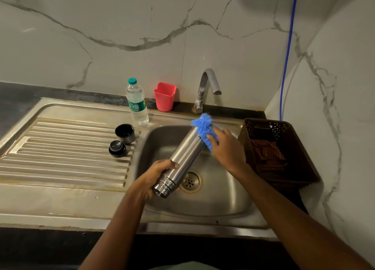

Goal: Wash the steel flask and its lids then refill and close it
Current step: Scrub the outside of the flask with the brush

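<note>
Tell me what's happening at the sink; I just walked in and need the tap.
A person is scrubbing a steel flask over the sink. The left hand grips its threaded open end; the right hand holds a blue scrubber against its body. Its cup lid and black stopper stand on the drainboard.

The blurred scrubber (pixel 203 127) hid the far end of the flask (pixel 185 155) and most of its lettering. The label on the bottle (pixel 137 104) was too small to read.
</note>
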